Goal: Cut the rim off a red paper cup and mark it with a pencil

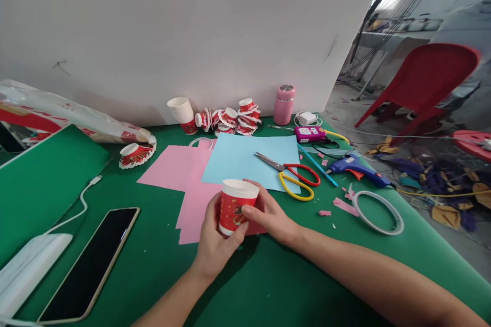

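Note:
Between my two hands is a red paper cup [235,210] with a white rim and a printed picture, held a little tilted above the table. My left hand [215,242] wraps its left side and underside. From the right, my right hand [270,214] grips it, thumb across the front. Beneath lie pink paper sheets [164,166] and a light blue sheet [241,156]. Scissors [286,167] with one red and one yellow handle rest open on the blue sheet, just beyond my right hand.
At the back stand stacked paper cups [181,112], cut and fringed cups [230,118] and a pink flask [284,104]. On the right lie a blue glue gun [358,168], a tape roll [399,225] and a blue pencil [318,166]. A phone [90,265] lies left.

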`<state>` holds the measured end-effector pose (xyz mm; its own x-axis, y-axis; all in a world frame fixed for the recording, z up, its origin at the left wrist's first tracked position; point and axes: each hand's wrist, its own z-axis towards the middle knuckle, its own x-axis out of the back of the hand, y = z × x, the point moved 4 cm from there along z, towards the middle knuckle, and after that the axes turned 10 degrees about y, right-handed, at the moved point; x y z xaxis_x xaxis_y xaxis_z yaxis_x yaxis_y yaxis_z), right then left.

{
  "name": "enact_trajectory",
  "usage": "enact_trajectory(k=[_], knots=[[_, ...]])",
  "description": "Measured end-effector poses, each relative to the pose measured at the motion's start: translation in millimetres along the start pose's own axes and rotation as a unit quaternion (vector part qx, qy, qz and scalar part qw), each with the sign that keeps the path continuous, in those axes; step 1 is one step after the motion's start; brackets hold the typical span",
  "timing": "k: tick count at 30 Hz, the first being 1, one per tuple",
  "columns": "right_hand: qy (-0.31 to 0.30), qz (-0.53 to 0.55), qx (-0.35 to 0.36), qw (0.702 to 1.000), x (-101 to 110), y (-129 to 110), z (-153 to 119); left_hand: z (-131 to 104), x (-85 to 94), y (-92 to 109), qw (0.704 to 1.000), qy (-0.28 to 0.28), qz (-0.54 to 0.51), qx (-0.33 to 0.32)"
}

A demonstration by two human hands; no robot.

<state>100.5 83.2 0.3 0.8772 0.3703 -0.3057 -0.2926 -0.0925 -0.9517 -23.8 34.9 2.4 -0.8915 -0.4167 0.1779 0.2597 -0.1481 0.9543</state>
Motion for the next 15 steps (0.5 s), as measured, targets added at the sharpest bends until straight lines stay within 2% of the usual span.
enact_trajectory(k=[2,4,6,8,12,15], knots=[[0.033,-0.022,0.007,0.999,6.9,0.9,2.1,-0.3,2.4,0.2,1.0,-0.004,0.011,-0.004],[0.067,-0.072,0.055,0.994,13.0,-3.8,3.7,-0.3,4.1,1.7,1.0,-0.01,0.023,-0.019],[0.078,-0.114,0.116,0.984,14.8,-11.2,3.9,-0.2,5.4,3.2,0.999,-0.005,0.03,-0.026],[0.07,-0.126,0.148,0.978,13.0,-15.8,3.3,0.1,6.3,3.4,1.0,0.009,0.014,-0.008],[0.048,-0.12,0.133,0.983,8.8,-11.5,2.6,4.3,12.0,2.9,0.995,0.075,-0.063,0.027],[0.047,-0.164,0.118,0.978,9.9,-4.6,5.8,12.0,22.4,4.0,0.99,0.133,-0.05,-0.021]])
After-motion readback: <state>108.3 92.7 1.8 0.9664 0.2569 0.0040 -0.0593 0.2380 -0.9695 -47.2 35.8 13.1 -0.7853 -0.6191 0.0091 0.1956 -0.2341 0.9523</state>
